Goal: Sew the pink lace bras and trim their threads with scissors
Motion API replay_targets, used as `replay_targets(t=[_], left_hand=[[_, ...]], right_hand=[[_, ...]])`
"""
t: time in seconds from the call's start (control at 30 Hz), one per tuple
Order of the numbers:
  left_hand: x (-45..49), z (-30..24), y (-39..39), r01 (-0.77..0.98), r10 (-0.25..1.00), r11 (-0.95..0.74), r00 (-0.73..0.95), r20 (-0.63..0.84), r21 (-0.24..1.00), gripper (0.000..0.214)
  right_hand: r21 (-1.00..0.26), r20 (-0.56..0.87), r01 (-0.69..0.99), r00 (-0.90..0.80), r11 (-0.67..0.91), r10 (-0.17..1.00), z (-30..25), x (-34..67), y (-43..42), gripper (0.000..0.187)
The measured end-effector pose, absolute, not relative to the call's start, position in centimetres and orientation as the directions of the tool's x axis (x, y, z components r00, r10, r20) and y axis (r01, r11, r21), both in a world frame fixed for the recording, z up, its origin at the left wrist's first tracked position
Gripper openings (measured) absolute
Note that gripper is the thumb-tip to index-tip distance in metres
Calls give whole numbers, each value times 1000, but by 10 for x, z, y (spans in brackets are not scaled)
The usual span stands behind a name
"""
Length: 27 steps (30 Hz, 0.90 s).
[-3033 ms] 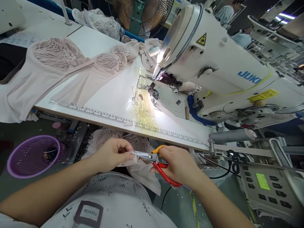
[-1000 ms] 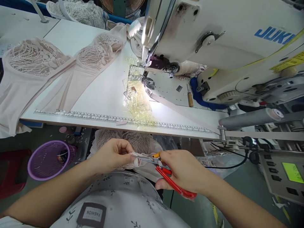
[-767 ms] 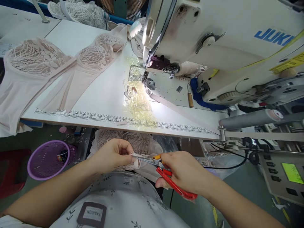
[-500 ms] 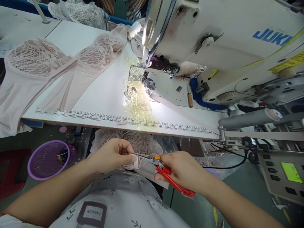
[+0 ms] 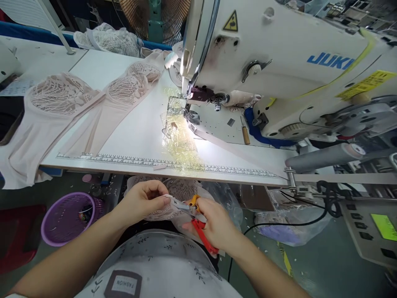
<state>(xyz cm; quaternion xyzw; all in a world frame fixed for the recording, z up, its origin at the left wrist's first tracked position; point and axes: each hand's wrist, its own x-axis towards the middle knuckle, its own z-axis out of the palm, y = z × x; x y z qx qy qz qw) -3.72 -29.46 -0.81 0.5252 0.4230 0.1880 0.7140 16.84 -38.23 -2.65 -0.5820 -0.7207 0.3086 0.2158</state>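
Observation:
My left hand point(image 5: 143, 200) pinches the edge of a pale pink lace garment piece point(image 5: 173, 194) that lies in my lap below the table edge. My right hand point(image 5: 215, 225) grips red-handled scissors point(image 5: 198, 223) with an orange inner loop; their blades point left and meet the fabric right at my left fingertips. Both hands are closed and almost touching.
A white JUKI sewing machine point(image 5: 279, 70) stands on the white table point(image 5: 136, 128) with a printed ruler along its front edge. Pink lace garments point(image 5: 62, 107) lie at the table's left. A purple basket point(image 5: 66, 217) sits on the floor at left. A control panel point(image 5: 372, 231) hangs at right.
My right hand and the scissors have moved left, closer to my left hand. The view has shifted slightly up and to the left.

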Motion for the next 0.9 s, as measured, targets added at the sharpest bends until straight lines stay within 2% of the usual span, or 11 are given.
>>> replay_targets(t=[0.1, 0.3, 0.5, 0.67, 0.73, 0.8, 0.9], left_hand=[[-42, -13, -292, 207, 721, 367, 553, -418, 907, 23], [-52, -26, -289, 125, 698, 418, 589, -406, 900, 30], [-51, -27, -290, 95, 715, 431, 571, -403, 898, 22], [-50, -27, -293, 71, 785, 402, 487, -383, 913, 19], [-55, -27, -294, 41, 824, 378, 441, -356, 925, 19], [-68, -26, -295, -5, 889, 317, 349, -296, 948, 19], [-106, -14, -306, 4, 990, 132, 42, -132, 991, 15]], right_hand=[[-632, 32, 748, -236, 202, 971, -45, 158, -387, 19], [-556, 160, 772, -264, 308, 951, -50, 152, -397, 22], [-555, 108, 772, -303, 310, 947, -46, 151, -401, 24], [-506, 57, 822, -270, 261, 961, -60, 154, -408, 20], [-538, 61, 802, -269, 259, 961, -58, 154, -409, 19], [-638, 38, 730, -288, 245, 957, -48, 151, -409, 16], [-826, -14, 535, -331, 175, 944, -23, 144, -410, 11]])
